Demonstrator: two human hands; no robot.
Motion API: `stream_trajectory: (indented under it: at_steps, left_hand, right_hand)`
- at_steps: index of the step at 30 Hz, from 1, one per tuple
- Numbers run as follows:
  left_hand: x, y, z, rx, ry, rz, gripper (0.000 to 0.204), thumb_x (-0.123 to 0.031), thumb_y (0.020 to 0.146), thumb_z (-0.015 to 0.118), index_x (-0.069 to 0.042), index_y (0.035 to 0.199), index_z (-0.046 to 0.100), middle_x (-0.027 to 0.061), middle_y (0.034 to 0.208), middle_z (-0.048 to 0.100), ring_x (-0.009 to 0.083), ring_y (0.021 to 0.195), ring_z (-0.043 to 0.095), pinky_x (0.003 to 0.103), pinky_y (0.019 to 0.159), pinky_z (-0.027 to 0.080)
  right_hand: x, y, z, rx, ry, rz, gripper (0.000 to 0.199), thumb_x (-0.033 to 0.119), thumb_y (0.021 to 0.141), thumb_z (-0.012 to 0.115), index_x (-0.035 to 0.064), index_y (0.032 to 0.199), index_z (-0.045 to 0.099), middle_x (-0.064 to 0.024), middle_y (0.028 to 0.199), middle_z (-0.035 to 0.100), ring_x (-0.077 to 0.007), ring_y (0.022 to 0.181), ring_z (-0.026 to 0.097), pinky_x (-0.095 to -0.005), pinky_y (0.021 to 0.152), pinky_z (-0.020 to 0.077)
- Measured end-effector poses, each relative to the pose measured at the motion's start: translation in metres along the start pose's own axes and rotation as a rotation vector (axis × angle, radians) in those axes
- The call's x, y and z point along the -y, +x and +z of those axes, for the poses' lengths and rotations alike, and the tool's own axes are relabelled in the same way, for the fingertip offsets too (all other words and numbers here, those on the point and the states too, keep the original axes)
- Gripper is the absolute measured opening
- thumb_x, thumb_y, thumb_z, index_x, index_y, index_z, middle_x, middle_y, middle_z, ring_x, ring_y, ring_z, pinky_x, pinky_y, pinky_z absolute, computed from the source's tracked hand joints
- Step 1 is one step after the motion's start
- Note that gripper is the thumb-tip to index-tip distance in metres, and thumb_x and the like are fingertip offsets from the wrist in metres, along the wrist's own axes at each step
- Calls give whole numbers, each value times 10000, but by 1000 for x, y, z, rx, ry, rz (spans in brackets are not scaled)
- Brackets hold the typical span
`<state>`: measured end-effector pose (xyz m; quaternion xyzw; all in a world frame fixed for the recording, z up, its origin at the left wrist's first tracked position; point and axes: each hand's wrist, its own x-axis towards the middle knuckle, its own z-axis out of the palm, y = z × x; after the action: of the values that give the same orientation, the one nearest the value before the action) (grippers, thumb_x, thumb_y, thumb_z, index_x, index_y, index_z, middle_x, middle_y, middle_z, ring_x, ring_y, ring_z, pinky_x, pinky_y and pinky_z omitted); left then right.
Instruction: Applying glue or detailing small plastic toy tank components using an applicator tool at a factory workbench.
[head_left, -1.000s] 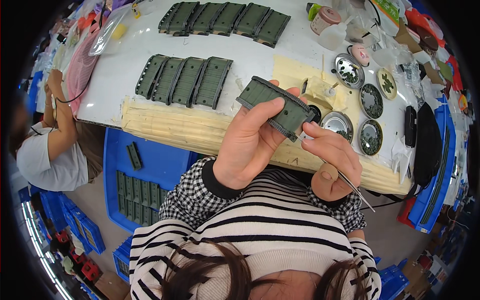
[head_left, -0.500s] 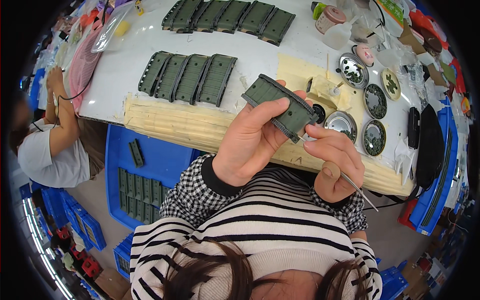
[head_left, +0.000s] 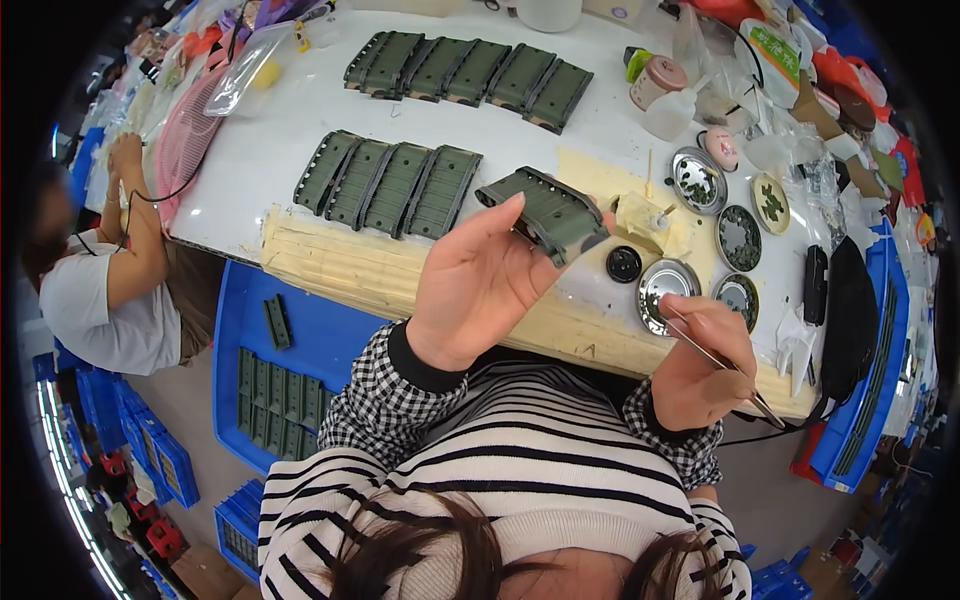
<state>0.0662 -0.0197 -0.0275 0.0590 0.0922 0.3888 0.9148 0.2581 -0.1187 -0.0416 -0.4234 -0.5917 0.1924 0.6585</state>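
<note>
My left hand (head_left: 470, 290) holds a dark green ribbed plastic piece (head_left: 545, 212), tilted above the table's near edge, its fingers mostly behind it. In my right hand (head_left: 705, 375) is a pair of metal tweezers (head_left: 766, 408), pinched, with the tips near a shiny metal dish (head_left: 650, 302). Whether the tips grip anything is too small to tell. Beyond that dish, a round dish (head_left: 739, 240) and a silver one (head_left: 698, 180) contain small dark green bits. A black round cap (head_left: 623, 264) lies between the green piece and the metal dish.
Similar green pieces stand in a front row (head_left: 388, 185) and a back row (head_left: 465, 75). A pale-wrapped bottle (head_left: 645, 222) is near the cap. Left of my lap, a blue tray (head_left: 330, 300) contains more green parts. Another person (head_left: 115, 290) sits at the left.
My right hand has drawn away from the green piece, rightward and down, with the tweezers to the metal dish. The green piece has turned in my left hand. The view has shifted slightly.
</note>
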Motion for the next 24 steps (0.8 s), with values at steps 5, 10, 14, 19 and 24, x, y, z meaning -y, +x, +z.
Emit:
stream_trajectory:
  at_steps: [5,10,14,19,24]
  left_hand:
    - [-7,5,-7,66,-282,127,448,-327,978,516,48,1216,457,219,1291,472,321,1322,399,317,1040,491]
    - [-6,13,5,41,-409,103,464,-314,953,564,10,1244,403,198,1274,473,321,1268,470,292,976,538]
    - [-1,16,7,52,-408,81,502,-323,951,568,27,1263,388,188,1274,475,311,1257,481,294,960,549]
    - [3,14,8,35,-415,71,484,-324,955,562,32,1242,403,190,1267,474,312,1250,486,292,956,552]
    - [6,11,7,25,-415,72,493,-327,960,553,43,1237,381,198,1262,471,320,1251,484,283,952,554]
  right_hand:
    - [0,-3,-2,-89,1,65,664,541,990,312,-45,992,624,-204,868,656,-254,758,638,-298,630,540]
    - [3,-5,1,12,67,62,630,519,989,358,-46,974,635,-169,851,668,-220,735,620,-293,627,513]
    - [3,-7,1,45,92,58,608,498,991,381,-53,983,636,-172,866,672,-210,728,620,-293,628,513]
    - [8,-7,1,97,84,66,560,450,1006,394,-54,995,638,-167,878,675,-206,721,620,-308,665,515]
    - [10,-10,4,113,80,92,489,385,1020,403,-47,1045,630,-170,882,675,-229,775,640,-332,737,510]
